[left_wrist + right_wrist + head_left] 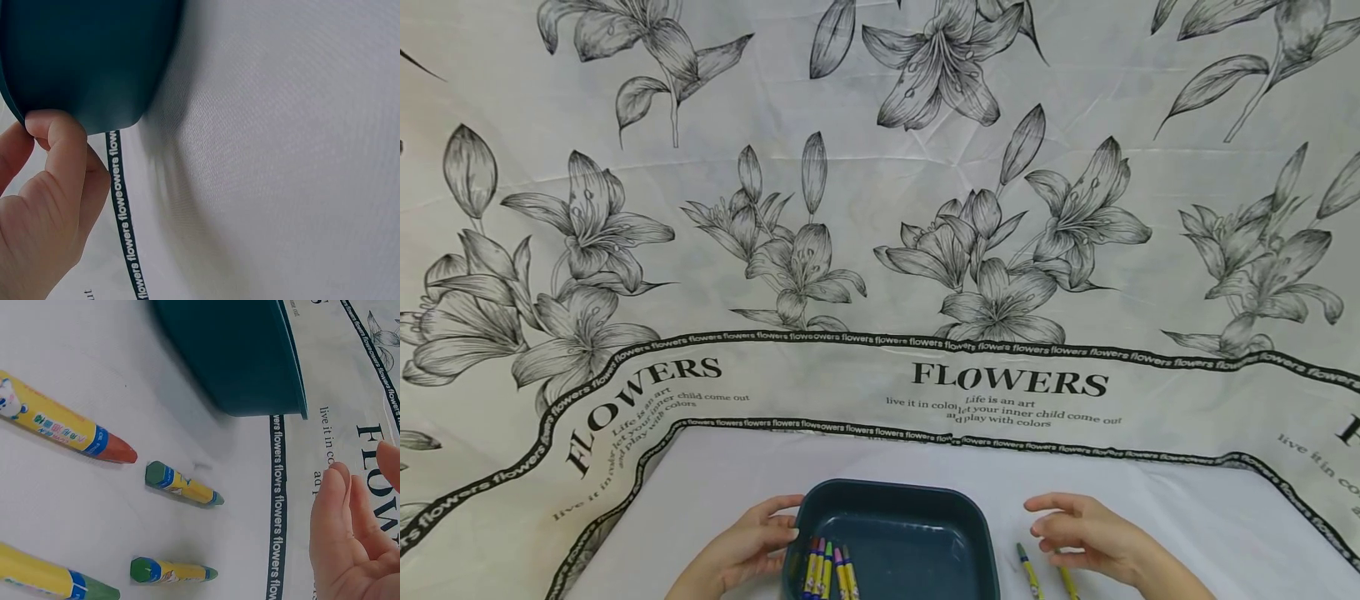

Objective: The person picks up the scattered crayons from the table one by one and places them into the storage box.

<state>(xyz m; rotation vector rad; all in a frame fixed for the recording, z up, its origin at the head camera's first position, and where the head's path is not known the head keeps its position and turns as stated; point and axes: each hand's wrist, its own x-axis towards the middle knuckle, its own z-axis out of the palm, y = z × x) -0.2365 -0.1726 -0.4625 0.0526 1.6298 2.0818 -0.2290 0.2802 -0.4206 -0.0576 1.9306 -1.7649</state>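
A dark teal plastic box sits on the white tabletop, open side up. Several crayons with yellow wrappers lie in its left part. At the box's left side, my left hand grips the rim; the left wrist view shows the fingers bent at the rim's corner. To the right of the box and apart from it, my right hand hovers with loosely bent fingers and holds nothing. Close beneath it lie a green crayon and a second crayon.
The right wrist view also shows a red-tipped crayon and a green-tipped one on the white surface. Behind the box runs a cloth border printed with "FLOWERS", below a lily-patterned cloth.
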